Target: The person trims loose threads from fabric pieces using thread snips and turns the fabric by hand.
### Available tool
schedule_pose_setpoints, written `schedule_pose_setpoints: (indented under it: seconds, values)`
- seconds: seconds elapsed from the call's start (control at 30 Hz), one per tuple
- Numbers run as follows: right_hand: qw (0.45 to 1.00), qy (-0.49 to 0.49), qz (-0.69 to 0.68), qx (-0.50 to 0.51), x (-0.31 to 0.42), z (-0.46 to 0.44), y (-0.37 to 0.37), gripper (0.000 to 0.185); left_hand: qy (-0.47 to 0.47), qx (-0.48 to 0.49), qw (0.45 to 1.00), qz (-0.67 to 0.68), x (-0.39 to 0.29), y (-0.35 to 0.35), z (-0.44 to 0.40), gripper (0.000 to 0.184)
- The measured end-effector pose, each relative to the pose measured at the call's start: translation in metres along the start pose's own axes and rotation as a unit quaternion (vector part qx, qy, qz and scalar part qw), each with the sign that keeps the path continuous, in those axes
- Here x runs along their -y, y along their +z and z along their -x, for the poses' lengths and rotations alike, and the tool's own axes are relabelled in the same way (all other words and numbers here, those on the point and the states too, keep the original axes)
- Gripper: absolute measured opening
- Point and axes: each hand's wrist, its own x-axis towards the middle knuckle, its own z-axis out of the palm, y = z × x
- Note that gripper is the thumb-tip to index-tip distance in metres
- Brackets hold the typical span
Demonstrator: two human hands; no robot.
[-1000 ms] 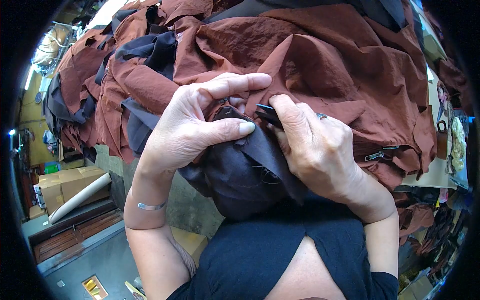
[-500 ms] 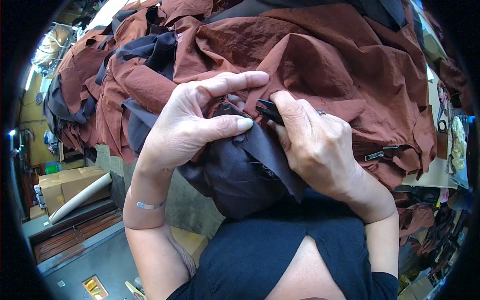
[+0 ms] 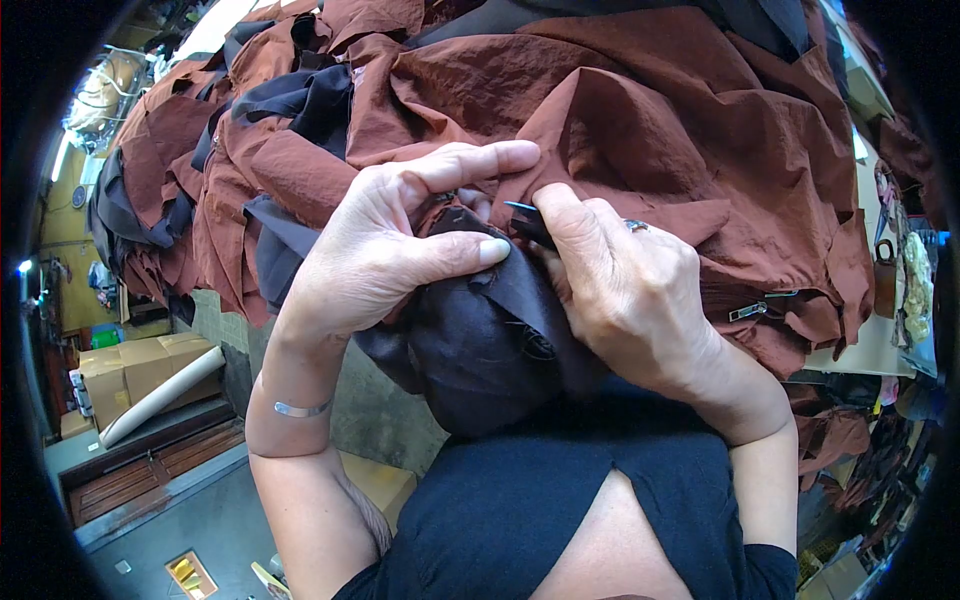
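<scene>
Left hand (image 3: 385, 240): grip pinching dark cloth (image 3: 460, 350) under the thumb, before the torso. Right hand (image 3: 632, 280): grip closed around a dark tool (image 3: 533, 230), tip near the pinched edge. Work appears unfinished; loose threads (image 3: 537, 345) remain on the cloth. Fingers hide most of the tool.

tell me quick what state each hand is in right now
Left hand: holding the dark fabric, thumb on top, index finger extended.
Right hand: closed around black thread snips.
</scene>
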Motion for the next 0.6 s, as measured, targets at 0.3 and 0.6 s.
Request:
schedule_pose_setpoints:
  seconds: [0.3,0.6]
  values:
    - [0.998,-0.047,0.051,-0.007,0.0003,0.0006,0.0004,0.035,0.018,0.014,0.999,-0.029,0.0043,-0.002,-0.002,0.06]
    - [0.987,-0.085,0.134,-0.029,0.0002,0.0003,0.0039,0.034,0.039,0.006,0.998,-0.054,0.006,0.0006,-0.0017,0.057]
